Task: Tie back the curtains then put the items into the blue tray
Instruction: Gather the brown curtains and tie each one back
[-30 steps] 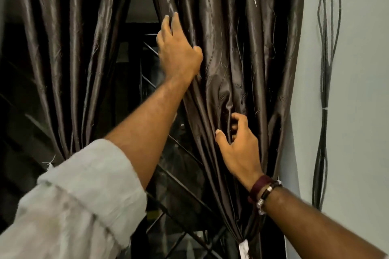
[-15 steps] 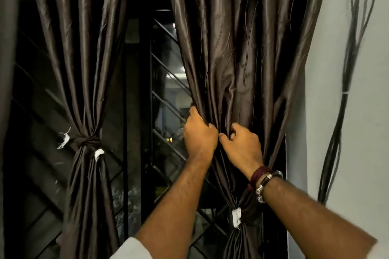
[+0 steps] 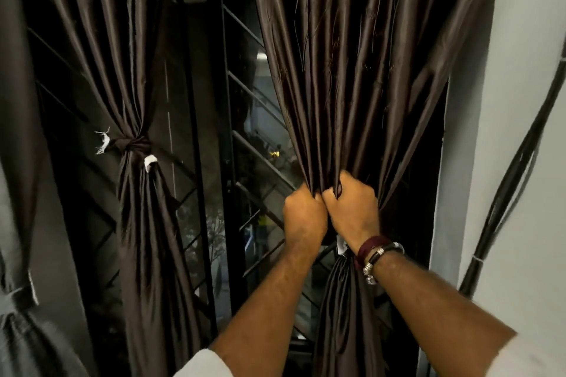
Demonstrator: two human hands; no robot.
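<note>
Two dark brown satin curtains hang before a barred window. The left curtain (image 3: 134, 70) is gathered by a knotted tie-back (image 3: 134, 144) at mid height. The right curtain (image 3: 361, 55) is bunched between my fists. My left hand (image 3: 304, 216) and my right hand (image 3: 352, 208) sit side by side, knuckles touching, both closed tight around its gathered folds. A white tag (image 3: 340, 244) shows just under my right hand, where the cloth narrows and hangs down. The blue tray and the items are out of view.
Black window bars (image 3: 226, 138) with diagonal struts stand behind the gap between the curtains. A white wall (image 3: 520, 101) is on the right with black cables (image 3: 514, 174) running down it. Grey cloth (image 3: 18, 162) hangs at the far left edge.
My left hand came down from high on the right curtain's edge to meet my right hand. Both now squeeze the folds together lower down, and the view has tilted downward.
</note>
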